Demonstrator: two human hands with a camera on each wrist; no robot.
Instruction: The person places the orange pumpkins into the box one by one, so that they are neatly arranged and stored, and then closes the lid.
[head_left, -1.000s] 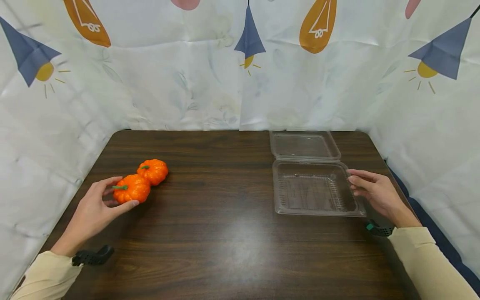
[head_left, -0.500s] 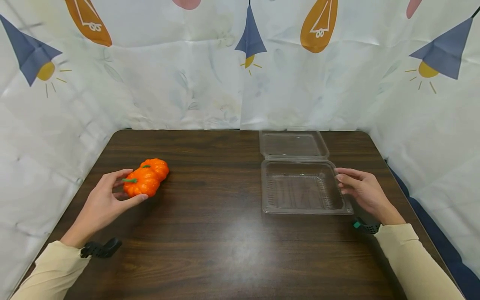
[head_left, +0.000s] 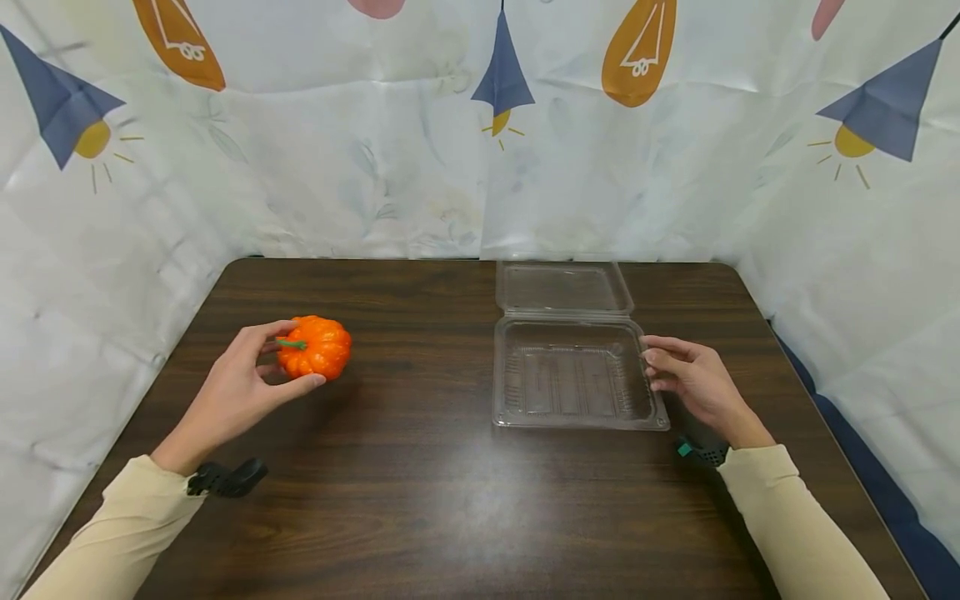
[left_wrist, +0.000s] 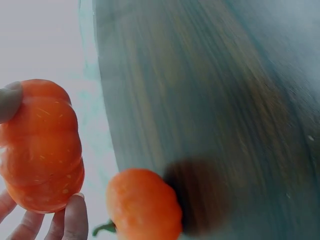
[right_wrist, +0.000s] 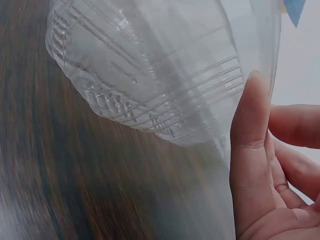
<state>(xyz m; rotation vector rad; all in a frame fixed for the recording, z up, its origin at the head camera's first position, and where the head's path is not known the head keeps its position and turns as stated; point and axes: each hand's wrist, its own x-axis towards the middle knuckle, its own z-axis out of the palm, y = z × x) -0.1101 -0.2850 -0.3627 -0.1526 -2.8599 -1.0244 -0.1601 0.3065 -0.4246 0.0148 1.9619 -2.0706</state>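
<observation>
Pumpkin [head_left: 315,347] in the left hand [head_left: 238,392], thumb and fingers curled round it, stem pointing sideways toward the palm, apparently lifted off the table [head_left: 420,500]. A second pumpkin [left_wrist: 144,205] shows only in the blurred left wrist view, just beyond the first. The clear clamshell box [head_left: 573,382] lies well right of the held pumpkin, lid open toward the backdrop. The right hand [head_left: 693,385] pinches the box's right rim, so it is the nearer hand.
</observation>
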